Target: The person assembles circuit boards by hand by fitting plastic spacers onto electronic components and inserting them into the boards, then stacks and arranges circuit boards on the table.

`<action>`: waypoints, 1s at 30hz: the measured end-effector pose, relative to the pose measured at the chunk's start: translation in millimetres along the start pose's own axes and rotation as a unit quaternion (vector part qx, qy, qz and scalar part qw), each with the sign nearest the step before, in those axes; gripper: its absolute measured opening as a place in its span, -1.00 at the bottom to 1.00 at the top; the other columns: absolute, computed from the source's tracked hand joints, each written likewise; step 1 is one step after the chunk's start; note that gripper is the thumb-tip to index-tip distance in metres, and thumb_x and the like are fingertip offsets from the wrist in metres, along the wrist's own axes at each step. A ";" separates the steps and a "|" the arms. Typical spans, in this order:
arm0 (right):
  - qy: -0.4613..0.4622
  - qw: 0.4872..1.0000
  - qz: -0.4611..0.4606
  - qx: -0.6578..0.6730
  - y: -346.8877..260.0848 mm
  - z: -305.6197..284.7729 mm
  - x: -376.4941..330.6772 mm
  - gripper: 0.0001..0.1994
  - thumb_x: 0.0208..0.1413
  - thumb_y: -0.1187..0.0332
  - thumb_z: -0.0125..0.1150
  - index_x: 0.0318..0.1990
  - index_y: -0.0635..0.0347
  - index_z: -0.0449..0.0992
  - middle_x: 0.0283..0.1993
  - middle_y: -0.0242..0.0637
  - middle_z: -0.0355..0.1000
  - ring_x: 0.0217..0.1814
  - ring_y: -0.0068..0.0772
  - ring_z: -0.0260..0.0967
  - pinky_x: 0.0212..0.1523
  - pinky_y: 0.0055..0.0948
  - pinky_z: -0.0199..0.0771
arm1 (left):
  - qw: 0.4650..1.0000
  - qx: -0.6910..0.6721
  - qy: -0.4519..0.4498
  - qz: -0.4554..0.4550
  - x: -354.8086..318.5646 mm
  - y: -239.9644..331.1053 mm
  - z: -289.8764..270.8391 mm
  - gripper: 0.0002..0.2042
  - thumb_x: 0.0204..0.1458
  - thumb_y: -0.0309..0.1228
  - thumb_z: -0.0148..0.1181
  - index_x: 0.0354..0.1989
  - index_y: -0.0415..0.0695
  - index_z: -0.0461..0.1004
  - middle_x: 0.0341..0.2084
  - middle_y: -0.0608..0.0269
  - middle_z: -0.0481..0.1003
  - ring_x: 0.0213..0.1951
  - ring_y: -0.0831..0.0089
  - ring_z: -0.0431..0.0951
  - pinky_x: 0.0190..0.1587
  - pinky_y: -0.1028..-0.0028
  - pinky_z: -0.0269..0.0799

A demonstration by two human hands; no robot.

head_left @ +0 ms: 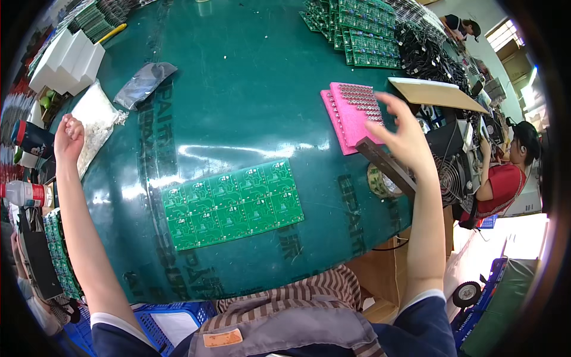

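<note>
A green panel of joined circuit boards (235, 204) lies flat on the table in front of me, apart from both hands. At the left, my left hand (69, 138) is raised with its fingers curled in. Whatever they hold, if anything, is hidden. Beside it lies an open clear bag of small white parts (95, 128). My right hand (404, 134) is open, thumb and fingers spread, at the right edge of a pink foam block (351, 122). Rows of small round metal parts (364, 98) stand in the foam.
A dark metal bar (385, 165) and a tape roll (380, 181) are under my right forearm. Stacked circuit boards (369, 35) and black cables (425, 53) fill the far right. A grey bag (144, 83) and white boxes (68, 62) lie far left. A co-worker (505, 178) sits right.
</note>
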State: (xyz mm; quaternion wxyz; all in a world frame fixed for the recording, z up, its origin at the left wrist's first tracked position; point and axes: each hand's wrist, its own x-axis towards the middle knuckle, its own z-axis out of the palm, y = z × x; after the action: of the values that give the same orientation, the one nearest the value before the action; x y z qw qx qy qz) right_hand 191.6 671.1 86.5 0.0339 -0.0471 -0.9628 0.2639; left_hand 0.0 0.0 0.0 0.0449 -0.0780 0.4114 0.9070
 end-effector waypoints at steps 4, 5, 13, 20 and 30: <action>0.025 0.981 0.012 -0.194 0.5 16.2 -67.0 -0.14 -0.34 0.01 0.43 0.17 0.15 0.18 0.21 -0.05 0.14 0.21 -0.02 0.11 0.18 -0.12 0.03 | 0.956 -0.272 -0.102 -0.027 -44.8 -29.0 62.6 -0.90 0.15 -0.48 -0.19 -0.39 -0.17 0.22 -0.60 0.34 0.12 -0.65 0.62 0.07 -0.65 0.61 -0.08; 0.073 0.965 0.006 -0.251 5.8 22.1 -77.4 -0.20 -0.35 0.06 0.43 0.12 0.14 0.23 0.13 -0.12 0.24 0.15 -0.07 0.17 0.11 -0.14 0.12 | 0.934 -0.322 -0.146 -0.051 -51.0 -37.9 78.8 -0.91 0.14 -0.50 -0.19 -0.40 -0.18 0.22 -0.59 0.34 0.12 -0.65 0.62 0.06 -0.65 0.61 -0.08; 0.103 0.968 0.057 -0.220 8.4 25.5 -77.6 -0.53 -0.33 0.29 0.32 -0.15 0.15 0.38 -0.18 -0.23 0.38 -0.06 -0.19 0.29 -0.07 -0.23 0.25 | 0.844 -0.484 -0.154 -0.173 -90.3 -123.8 172.4 -0.87 0.13 -0.43 -0.19 -0.45 -0.13 0.24 -0.60 0.38 0.14 -0.75 0.68 -0.02 -0.75 0.63 -0.21; 0.121 0.954 0.129 -0.243 14.4 28.5 -73.6 -0.50 -0.33 0.25 0.33 -0.13 0.15 0.38 -0.12 -0.22 0.35 -0.05 -0.13 0.27 -0.05 -0.19 0.23 | 0.793 -0.505 -0.206 -0.273 -112.7 -152.9 217.5 -0.81 0.16 -0.40 -0.20 -0.51 -0.12 0.22 -0.62 0.37 0.11 -0.77 0.69 0.00 -0.74 0.61 -0.23; 0.137 0.986 -0.056 -0.071 2.3 20.9 26.4 -0.80 -0.07 0.28 0.24 -0.38 0.24 0.53 -0.42 -0.14 0.47 -0.32 -0.18 0.43 -0.23 -0.36 0.40 | 0.913 -0.133 -0.085 -0.376 -177.2 -183.6 245.0 -0.73 0.10 -0.42 -0.04 -0.06 -0.30 0.31 -0.50 0.31 0.40 -0.70 0.72 0.12 -0.75 0.72 -0.02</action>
State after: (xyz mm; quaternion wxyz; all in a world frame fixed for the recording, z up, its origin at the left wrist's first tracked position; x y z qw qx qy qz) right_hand 163.7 665.4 68.5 0.1768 -0.0310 -0.9664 0.1839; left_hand 175.5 302.2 55.0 0.4070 -0.1549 0.2215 0.8725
